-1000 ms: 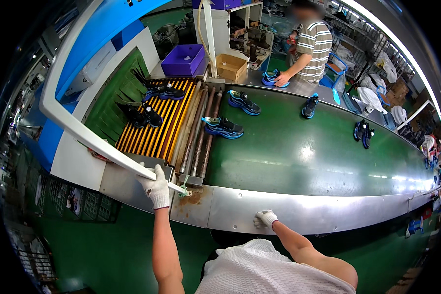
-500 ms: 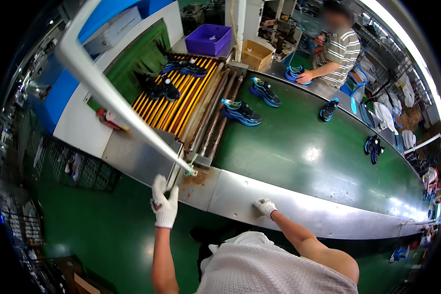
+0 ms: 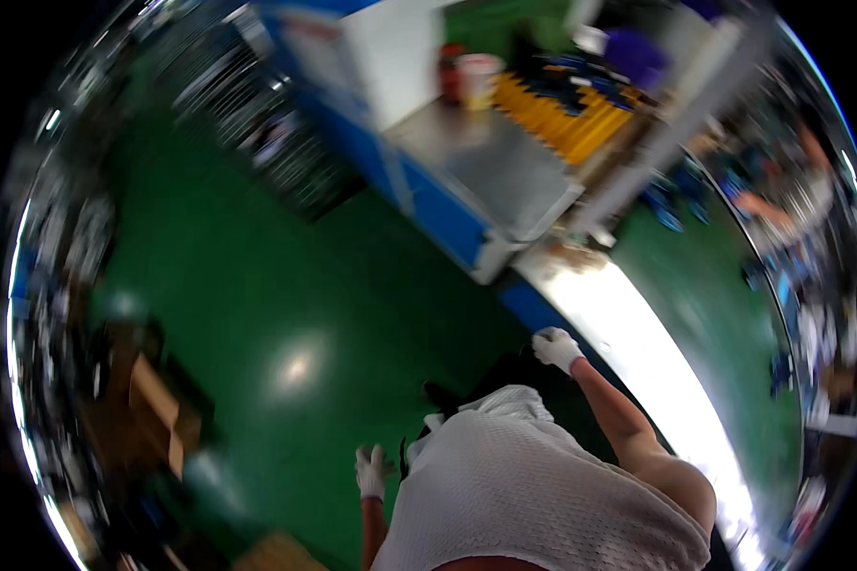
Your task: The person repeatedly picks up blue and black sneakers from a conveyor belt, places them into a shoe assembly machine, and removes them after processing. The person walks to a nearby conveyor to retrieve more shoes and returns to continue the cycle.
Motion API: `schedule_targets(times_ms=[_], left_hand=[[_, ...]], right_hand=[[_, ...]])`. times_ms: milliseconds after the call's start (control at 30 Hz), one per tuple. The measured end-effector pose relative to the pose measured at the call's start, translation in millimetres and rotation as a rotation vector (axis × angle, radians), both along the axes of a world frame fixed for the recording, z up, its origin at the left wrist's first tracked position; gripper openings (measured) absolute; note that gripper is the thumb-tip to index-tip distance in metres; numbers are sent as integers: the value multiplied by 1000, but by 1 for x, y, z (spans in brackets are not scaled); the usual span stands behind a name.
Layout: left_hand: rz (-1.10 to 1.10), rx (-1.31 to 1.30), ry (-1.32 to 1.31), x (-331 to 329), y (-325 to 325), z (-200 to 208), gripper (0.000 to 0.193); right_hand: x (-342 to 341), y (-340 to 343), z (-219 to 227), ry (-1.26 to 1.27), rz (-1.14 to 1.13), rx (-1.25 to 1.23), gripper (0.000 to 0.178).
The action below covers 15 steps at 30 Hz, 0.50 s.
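Note:
My left hand (image 3: 374,473), in a white glove, hangs low over the green floor with its fingers spread and nothing in it. My right hand (image 3: 556,349), gloved too, is beside the bright metal edge (image 3: 628,324) of the conveyor; its fingers are curled in and no object shows in them. Whether it touches the edge I cannot tell. Blue and black shoes (image 3: 661,206) sit on the green belt (image 3: 681,266), away from both hands. More dark shoes (image 3: 573,81) lie on the yellow rollers (image 3: 557,122). Motion blurs much of the view.
A metal-topped table (image 3: 490,171) carries a red container (image 3: 450,74) and a pale tub (image 3: 479,81). A pole (image 3: 690,109) slants across the conveyor. Cardboard boxes (image 3: 152,390) and a dark wire rack (image 3: 300,167) stand at left. Another person (image 3: 795,209) works beyond the belt.
The view has swung left, so the conveyor now lies at right and more floor shows. My left hand has dropped from beside the metal table; my right has shifted to the conveyor's near edge.

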<state>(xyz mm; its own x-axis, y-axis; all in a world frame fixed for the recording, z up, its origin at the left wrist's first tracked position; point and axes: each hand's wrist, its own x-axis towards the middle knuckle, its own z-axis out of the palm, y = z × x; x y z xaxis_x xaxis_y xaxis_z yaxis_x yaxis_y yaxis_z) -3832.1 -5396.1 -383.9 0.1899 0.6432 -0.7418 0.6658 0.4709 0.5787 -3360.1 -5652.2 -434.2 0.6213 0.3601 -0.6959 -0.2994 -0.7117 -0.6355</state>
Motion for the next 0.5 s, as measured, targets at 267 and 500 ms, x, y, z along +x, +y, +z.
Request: schedule_targets(times_ms=[267, 500], left_hand=[[-40, 214, 79, 19, 204, 27, 51], [-148, 255, 120, -3, 378, -20, 51]], right_hand=[[-78, 142, -15, 49, 695, -376, 27], [-56, 318, -71, 58, 737, -467, 21]])
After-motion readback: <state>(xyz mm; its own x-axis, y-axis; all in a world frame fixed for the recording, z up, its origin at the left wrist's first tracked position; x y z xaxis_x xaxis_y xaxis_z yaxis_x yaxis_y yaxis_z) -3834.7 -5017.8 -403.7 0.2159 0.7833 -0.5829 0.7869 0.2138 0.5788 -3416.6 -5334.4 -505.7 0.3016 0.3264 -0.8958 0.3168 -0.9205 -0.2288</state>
